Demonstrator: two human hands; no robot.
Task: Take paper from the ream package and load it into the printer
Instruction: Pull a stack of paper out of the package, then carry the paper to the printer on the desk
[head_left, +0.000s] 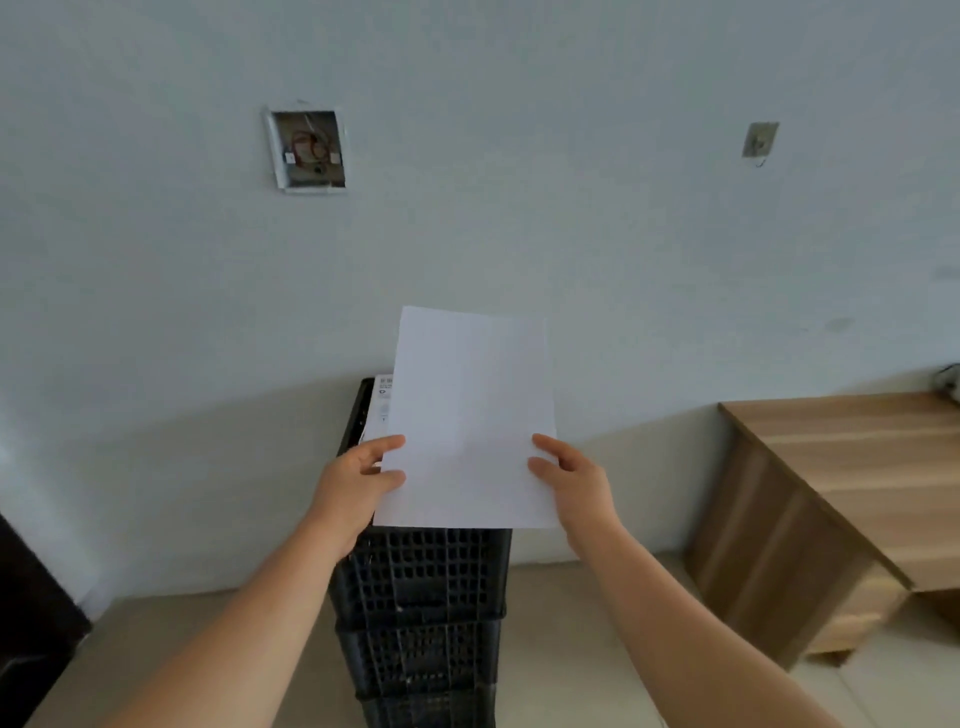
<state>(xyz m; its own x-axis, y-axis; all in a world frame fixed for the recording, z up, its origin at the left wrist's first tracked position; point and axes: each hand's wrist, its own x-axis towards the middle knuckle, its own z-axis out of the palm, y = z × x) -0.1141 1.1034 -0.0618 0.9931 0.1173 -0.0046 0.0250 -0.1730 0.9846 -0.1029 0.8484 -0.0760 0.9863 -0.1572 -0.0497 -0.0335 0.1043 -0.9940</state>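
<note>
Person stands facing the wall, both arms out, holding a thin sheaf of white paper (470, 415) upright over a stack of black lattice crates (421, 613). Left hand (358, 480) pinches the lower left edge, thumb on the near face and fingers curled behind; right hand (569, 475) grips the lower right edge the same way. The sheaf hides most of what sits on the top crate: only a sliver of a white device with a small printed label (383, 395) shows at its left edge, likely the printer, though I cannot confirm. Judgement: the step is feeding the paper in. To do it well, keep both edges square, lower the leading edge straight and do not let the sheets fan or bow. Crate interiors are too dark to tell contents. Ream package not visible. Wooden desk (841, 467) stands well apart at right.
</note>
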